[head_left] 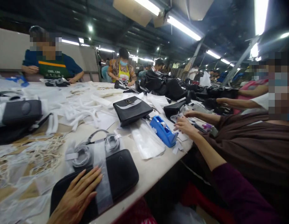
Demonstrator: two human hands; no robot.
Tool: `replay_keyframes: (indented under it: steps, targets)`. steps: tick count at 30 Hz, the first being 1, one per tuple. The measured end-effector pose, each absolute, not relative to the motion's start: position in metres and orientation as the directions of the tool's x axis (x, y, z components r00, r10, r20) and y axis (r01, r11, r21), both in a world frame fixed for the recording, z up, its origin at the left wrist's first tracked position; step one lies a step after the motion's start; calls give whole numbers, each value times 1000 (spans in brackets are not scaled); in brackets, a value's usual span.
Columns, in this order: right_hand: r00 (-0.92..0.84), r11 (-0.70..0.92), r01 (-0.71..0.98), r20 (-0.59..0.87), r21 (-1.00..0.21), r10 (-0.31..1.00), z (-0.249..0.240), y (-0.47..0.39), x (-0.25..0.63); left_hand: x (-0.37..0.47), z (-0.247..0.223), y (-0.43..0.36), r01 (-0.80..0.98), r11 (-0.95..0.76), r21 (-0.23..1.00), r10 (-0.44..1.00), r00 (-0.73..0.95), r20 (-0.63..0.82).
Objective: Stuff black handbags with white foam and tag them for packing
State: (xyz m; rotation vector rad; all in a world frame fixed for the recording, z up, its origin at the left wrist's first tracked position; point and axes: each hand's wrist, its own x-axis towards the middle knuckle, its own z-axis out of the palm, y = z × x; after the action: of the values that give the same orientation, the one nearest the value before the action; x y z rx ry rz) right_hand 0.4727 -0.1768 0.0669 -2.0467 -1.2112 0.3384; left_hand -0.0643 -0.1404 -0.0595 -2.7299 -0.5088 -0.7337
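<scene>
A black bag [122,171] lies on the near edge of the table with a translucent wrap band [103,183] around its middle. My left hand [79,193] rests flat on the bag and the band's edge, fingers stretched out. Plastic-wrapped coils [82,155] and a handle [98,132] lie along the bag's far side. My right hand [186,127], in a purple sleeve, reaches out beside a blue tape dispenser [163,130]. Its fingers look extended and a little apart; I cannot make out anything held in them.
Flat white plastic sleeves [146,140] lie left of the dispenser. A black flap bag [132,109] stands behind them. White wrapping scraps [81,109] and cords [45,158] cover the left side. A co-worker in brown [247,137] works close at right; others stand across the table.
</scene>
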Motion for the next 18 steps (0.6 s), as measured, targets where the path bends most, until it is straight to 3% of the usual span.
replay_keyframes:
  steps: [3, 6, 12, 18]
  targets:
    - [474, -291, 522, -10, -802, 880, 54, -182, 477, -67, -64, -138, 401, -900, -171, 269, 820, 506]
    - [460, -276, 414, -62, -867, 886, 43, -179, 478, -69, -67, -137, 406, -901, -153, 287, 822, 493]
    - [554, -223, 278, -34, -934, 832, 41, -176, 478, -71, -68, -137, 400, -905, -148, 288, 829, 479]
    - [631, -255, 282, -22, -925, 775, 31, -228, 473, -70, -73, -133, 407, -904, -132, 286, 804, 521]
